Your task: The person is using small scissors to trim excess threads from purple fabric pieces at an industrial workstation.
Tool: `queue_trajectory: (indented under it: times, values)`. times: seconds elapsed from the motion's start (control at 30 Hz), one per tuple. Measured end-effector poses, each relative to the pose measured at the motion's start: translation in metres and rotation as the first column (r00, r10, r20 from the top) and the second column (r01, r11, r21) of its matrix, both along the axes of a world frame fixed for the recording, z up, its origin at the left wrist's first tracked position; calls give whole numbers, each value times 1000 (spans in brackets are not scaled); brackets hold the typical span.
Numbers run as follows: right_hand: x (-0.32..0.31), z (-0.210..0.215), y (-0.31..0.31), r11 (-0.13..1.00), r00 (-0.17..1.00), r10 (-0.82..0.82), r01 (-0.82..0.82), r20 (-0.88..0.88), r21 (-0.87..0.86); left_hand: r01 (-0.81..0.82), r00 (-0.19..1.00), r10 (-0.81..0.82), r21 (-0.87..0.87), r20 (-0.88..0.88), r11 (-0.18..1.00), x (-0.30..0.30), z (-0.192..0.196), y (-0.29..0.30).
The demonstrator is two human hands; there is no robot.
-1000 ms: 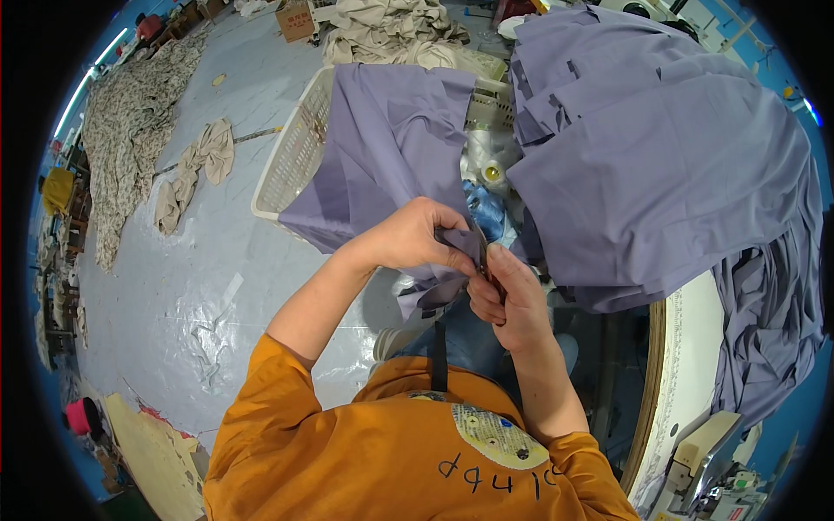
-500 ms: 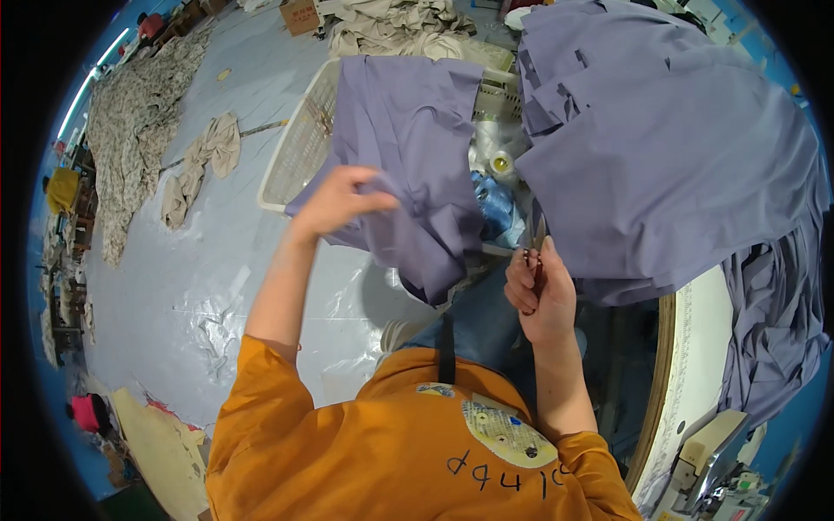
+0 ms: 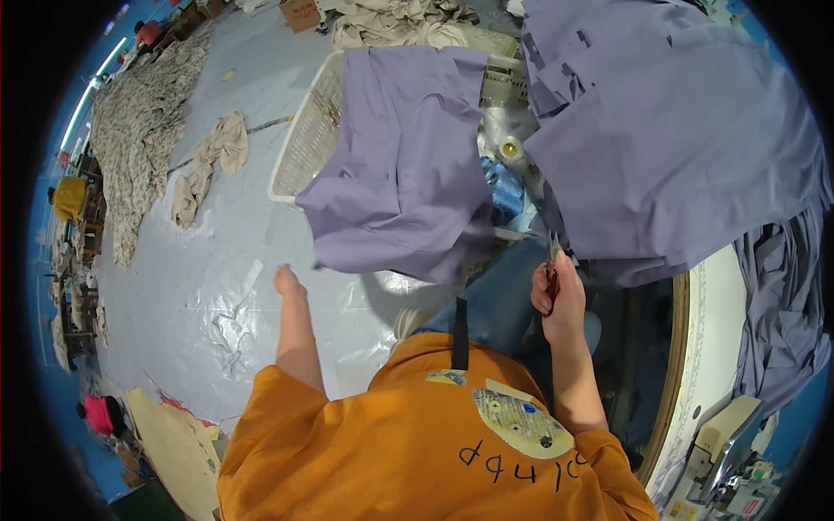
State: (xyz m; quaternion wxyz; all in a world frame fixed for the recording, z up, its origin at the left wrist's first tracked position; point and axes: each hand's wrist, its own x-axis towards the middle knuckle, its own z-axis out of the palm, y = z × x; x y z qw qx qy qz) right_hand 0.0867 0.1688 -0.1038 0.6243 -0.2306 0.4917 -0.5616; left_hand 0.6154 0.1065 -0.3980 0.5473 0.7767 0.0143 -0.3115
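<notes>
My right hand (image 3: 560, 295) is closed round small scissors (image 3: 554, 246), their blades pointing up and away from me beside the edge of the purple fabric on the right. To the left, my left hand (image 3: 287, 280) hangs over the floor, apart from the cloth; it is seen nearly end-on and its fingers are mostly hidden. Ahead of it, a purple fabric piece (image 3: 408, 174) drapes over a white plastic basket (image 3: 300, 143), its near edge hanging over the front. A large heap of purple fabric (image 3: 660, 148) covers the table at the right.
Beside the draped piece, the basket holds thread cones (image 3: 510, 148) and a blue plastic-wrapped bundle (image 3: 504, 189). A white table edge (image 3: 708, 347) runs along my right, with a sewing machine (image 3: 721, 451) near the lower corner. Beige cloth (image 3: 208, 169) and patterned fabric (image 3: 139, 130) lie on the left floor.
My left hand has let go of the purple piece and moved down and left. That piece now lies spread flatter over the basket. The scissors stay in my right hand.
</notes>
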Motion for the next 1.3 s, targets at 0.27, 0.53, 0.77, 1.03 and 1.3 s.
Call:
queue_trajectory:
  times: [0.27,0.53,0.77,1.03,1.3]
  values:
    - [-16,-10,26,996,996,-82,83,-42,35,863,372,-913,426,-170,272,-118,-78,87]
    - [-28,-6,76,957,929,-284,289,-238,-13,870,-149,-986,463,-79,-169,-159,-22,78]
    - [-55,33,159,947,826,-322,283,-462,-155,729,-489,-868,587,86,-353,-164,-40,51]
    - [-71,94,268,681,286,-718,475,-634,-557,584,-741,-667,559,73,-588,-203,-44,4]
    - [-124,147,425,-306,-687,-694,555,-218,-774,165,-967,57,780,249,-604,-268,-51,-89]
